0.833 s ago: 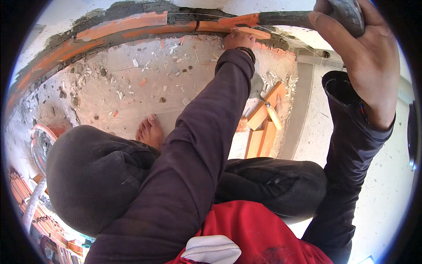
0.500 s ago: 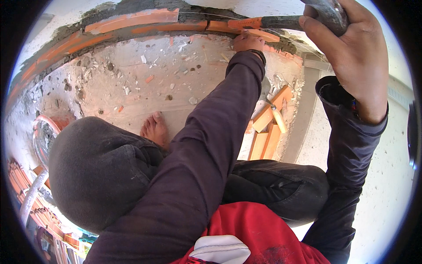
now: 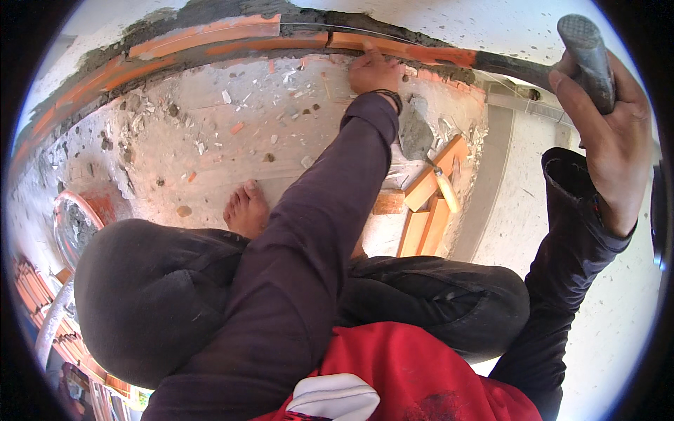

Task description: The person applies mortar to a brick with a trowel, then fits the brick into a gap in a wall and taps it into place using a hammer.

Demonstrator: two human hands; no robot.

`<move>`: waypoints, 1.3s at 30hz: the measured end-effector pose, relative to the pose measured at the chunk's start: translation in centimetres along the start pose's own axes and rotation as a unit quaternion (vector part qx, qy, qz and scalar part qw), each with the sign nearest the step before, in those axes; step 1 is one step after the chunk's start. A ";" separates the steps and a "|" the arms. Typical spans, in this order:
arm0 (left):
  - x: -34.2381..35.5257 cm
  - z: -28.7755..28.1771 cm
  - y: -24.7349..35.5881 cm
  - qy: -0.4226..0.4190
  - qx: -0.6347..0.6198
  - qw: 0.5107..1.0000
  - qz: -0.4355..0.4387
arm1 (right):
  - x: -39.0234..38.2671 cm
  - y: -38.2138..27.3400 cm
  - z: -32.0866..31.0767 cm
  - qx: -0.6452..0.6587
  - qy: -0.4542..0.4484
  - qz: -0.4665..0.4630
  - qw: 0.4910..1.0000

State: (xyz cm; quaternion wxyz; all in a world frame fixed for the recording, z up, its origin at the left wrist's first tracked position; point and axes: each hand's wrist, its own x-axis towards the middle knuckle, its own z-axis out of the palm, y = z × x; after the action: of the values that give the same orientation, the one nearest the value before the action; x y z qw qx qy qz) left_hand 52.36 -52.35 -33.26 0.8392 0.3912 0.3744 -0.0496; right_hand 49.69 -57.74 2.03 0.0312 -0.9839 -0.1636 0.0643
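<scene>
1. A long, curved row of orange clay bricks sits in grey mortar; this lower course looks mostly laid. An orange upper brick tops its left part; rightward, bare mortar suggests that course is unfinished.
2. Loose, flat orange bricks, unlaid, lie on the person's side of the row's right end.
3. A grey-headed hammer with an orange-and-black handle reaches the row's right end; the right hand wraps its head.
4. A wooden-handled, grey-bladed trowel lies between the row and loose bricks.
5. The left hand touches the row's right-hand brick; whether it pinches, I cannot tell.
</scene>
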 end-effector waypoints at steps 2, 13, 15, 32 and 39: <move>0.0 -0.1 1.8 0.072 -0.091 0.993 -0.026 | -0.3 1.2 0.2 0.007 -0.014 0.031 0.999; 2.3 0.1 1.2 0.124 -0.097 0.988 -0.002 | 0.9 -2.1 3.2 0.089 0.179 0.088 0.976; 1.3 0.3 1.6 0.112 -0.120 0.986 -0.032 | 1.2 -1.6 2.7 0.109 0.125 0.118 0.979; 0.3 0.3 2.7 0.063 -0.135 0.988 -0.035 | 2.4 -1.8 2.5 0.089 0.088 0.135 0.983; -1.4 0.7 4.4 0.084 -0.250 0.959 -0.108 | 1.9 -3.0 3.7 0.065 0.148 0.088 0.983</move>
State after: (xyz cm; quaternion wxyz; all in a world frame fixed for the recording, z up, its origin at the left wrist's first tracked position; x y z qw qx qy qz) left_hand 53.45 -50.07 -29.28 0.8653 0.1288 0.4842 -0.0119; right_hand 49.99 -54.12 -1.61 0.1134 -0.9890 -0.0655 -0.0693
